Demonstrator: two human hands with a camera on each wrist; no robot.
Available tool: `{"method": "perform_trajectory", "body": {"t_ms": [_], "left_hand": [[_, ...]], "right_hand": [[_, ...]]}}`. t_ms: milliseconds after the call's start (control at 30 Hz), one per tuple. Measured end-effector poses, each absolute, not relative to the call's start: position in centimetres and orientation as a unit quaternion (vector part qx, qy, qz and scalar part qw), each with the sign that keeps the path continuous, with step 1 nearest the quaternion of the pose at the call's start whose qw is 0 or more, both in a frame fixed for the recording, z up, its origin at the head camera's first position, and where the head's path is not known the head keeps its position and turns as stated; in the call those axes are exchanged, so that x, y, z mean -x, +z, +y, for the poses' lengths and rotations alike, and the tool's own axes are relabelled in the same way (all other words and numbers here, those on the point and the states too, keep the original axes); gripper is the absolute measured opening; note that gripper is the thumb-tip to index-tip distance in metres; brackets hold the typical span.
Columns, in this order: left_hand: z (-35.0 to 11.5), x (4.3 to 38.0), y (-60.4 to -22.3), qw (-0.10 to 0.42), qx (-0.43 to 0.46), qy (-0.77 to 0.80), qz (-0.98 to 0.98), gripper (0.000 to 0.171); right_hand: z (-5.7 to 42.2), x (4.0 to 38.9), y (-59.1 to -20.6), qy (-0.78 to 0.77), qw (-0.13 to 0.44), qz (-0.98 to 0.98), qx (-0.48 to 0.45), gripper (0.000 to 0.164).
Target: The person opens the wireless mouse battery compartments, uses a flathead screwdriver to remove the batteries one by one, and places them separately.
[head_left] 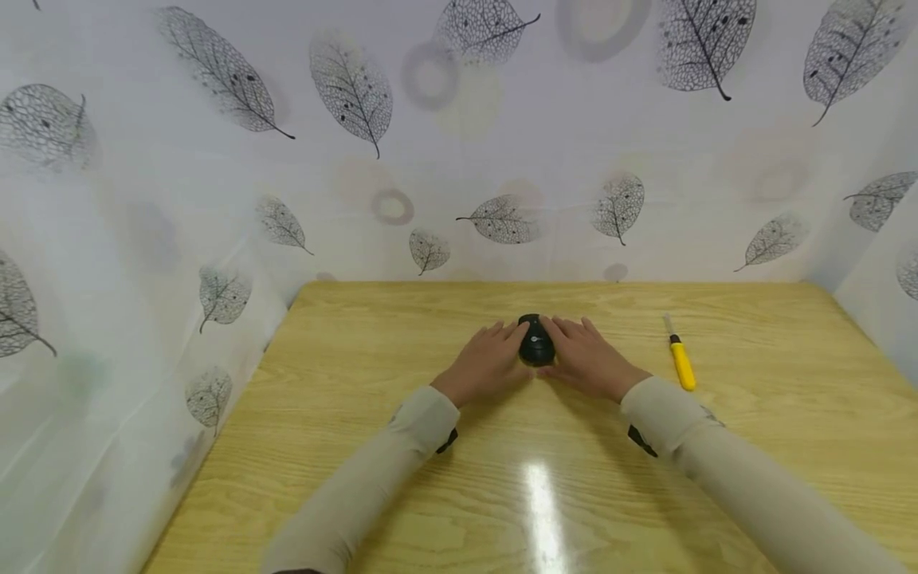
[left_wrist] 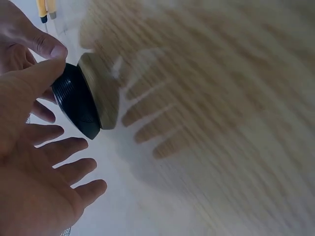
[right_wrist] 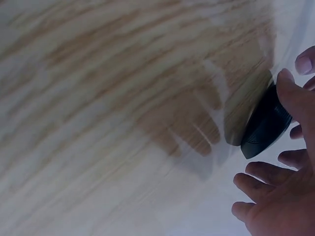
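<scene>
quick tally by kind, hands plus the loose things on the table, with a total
Hands: 2, left hand and right hand
Black mouse-like object: 1, between the hands
Yellow-handled screwdriver: 1
Total: 4

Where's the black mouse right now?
In the head view, the black mouse is toward the far side of the wooden table, between the left hand and the right hand, with the yellow screwdriver off to its right.
</scene>
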State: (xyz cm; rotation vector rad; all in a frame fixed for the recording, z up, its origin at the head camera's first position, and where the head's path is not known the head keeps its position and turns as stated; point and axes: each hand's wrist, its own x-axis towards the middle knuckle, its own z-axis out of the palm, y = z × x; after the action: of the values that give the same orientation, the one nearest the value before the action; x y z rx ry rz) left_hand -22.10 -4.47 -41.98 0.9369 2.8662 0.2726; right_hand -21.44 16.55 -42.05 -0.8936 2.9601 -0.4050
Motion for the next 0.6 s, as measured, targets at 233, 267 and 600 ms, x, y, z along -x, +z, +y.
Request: {"method": "perform_trajectory", "body": {"t_ms": [233,267,600], "left_hand": [[-3.6,22.5,-42.1,0.029,-0.306,0.091,0.947,0.078],[-3.5,22.5,-42.1,0.022,-0.308,0.091,0.947,0.075],[-3.0,22.5,-42.6,-0.053,-0.313,0.109,0.942,0.055]], "right_hand": [[16.5,21.8,-42.5,-0.14,0.012,0.946,0.292,0.083],[16.5,21.8,-42.5,-0.14,0.009,0.946,0.293,0.081],[16.5,21.9,-43.0,-0.138,0.003,0.95,0.28,0.072]]}}
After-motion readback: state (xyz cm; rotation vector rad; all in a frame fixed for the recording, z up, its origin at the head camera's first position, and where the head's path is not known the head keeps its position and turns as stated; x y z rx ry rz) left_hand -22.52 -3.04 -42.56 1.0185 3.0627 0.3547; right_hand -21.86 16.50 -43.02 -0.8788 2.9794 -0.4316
